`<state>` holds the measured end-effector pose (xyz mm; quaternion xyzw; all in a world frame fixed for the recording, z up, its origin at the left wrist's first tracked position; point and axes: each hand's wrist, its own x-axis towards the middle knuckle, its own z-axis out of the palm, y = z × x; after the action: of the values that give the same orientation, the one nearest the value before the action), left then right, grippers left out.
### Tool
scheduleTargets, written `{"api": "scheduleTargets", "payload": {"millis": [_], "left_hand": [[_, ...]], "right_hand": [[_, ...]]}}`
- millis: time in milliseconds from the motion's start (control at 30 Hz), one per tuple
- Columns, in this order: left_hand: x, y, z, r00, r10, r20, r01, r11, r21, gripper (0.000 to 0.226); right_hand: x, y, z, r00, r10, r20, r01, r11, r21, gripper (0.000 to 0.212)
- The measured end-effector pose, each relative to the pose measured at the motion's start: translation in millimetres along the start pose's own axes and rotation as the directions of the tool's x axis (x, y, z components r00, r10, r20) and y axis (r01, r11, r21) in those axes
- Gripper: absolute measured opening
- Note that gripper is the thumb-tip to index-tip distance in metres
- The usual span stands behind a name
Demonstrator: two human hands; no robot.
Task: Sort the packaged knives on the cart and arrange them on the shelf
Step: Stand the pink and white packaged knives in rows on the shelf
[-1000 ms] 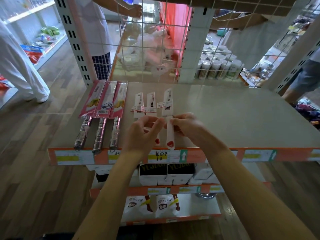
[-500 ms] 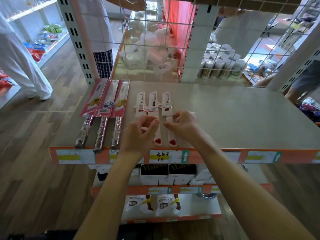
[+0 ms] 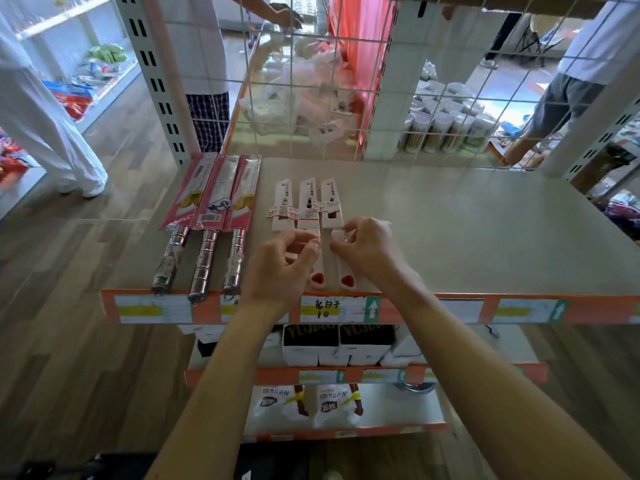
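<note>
Here, on the grey shelf board (image 3: 450,230), three white-handled knives in white card sleeves (image 3: 306,206) lie side by side, just right of three steel-handled knives in pink packets (image 3: 216,195). The left hand (image 3: 280,268) hovers half-curled over them, holding nothing; the right hand (image 3: 367,247) pinches the rightmost white handle.

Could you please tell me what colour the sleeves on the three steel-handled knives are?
Pink sleeves, clearest in the head view.

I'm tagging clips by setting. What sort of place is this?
Most likely a retail shop: the shelf edge carries price labels, packaged knives lie in rows, and more stocked shelving lines the aisle.
</note>
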<state>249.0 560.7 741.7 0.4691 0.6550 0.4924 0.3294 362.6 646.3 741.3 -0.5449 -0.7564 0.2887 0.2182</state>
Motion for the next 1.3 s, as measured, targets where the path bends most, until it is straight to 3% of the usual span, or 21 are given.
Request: {"api": "scheduleTargets", "payload": {"millis": [300, 500, 867, 1067, 1300], "left_hand": [[-3, 5, -4, 0.999, -0.042, 0.023, 0.043, 0.999, -0.013, 0.008], [-13, 8, -12, 0.995, -0.096, -0.013, 0.096, 0.995, -0.03, 0.008], [-76, 0, -55, 0.999, 0.035, -0.012, -0.036, 0.999, -0.032, 0.016], [-139, -10, -85, 0.996, 0.072, 0.046, -0.077, 0.99, 0.114, 0.006], [-212, -32, -99, 0.987, 0.013, 0.158, -0.067, 0.939, 0.337, 0.018]], "right_hand": [[-5, -6, -4, 0.998, 0.043, 0.035, -0.041, 0.998, -0.044, 0.029], [-28, -15, -3, 0.987, -0.157, -0.039, 0.15, 0.979, -0.138, 0.025], [-103, -48, 2, 0.999, -0.027, -0.025, 0.021, 0.979, -0.201, 0.03], [-186, -59, 27, 0.994, 0.005, -0.114, -0.027, 0.98, -0.195, 0.024], [-268, -59, 58, 0.993, 0.114, -0.018, -0.115, 0.974, -0.194, 0.036]]}}
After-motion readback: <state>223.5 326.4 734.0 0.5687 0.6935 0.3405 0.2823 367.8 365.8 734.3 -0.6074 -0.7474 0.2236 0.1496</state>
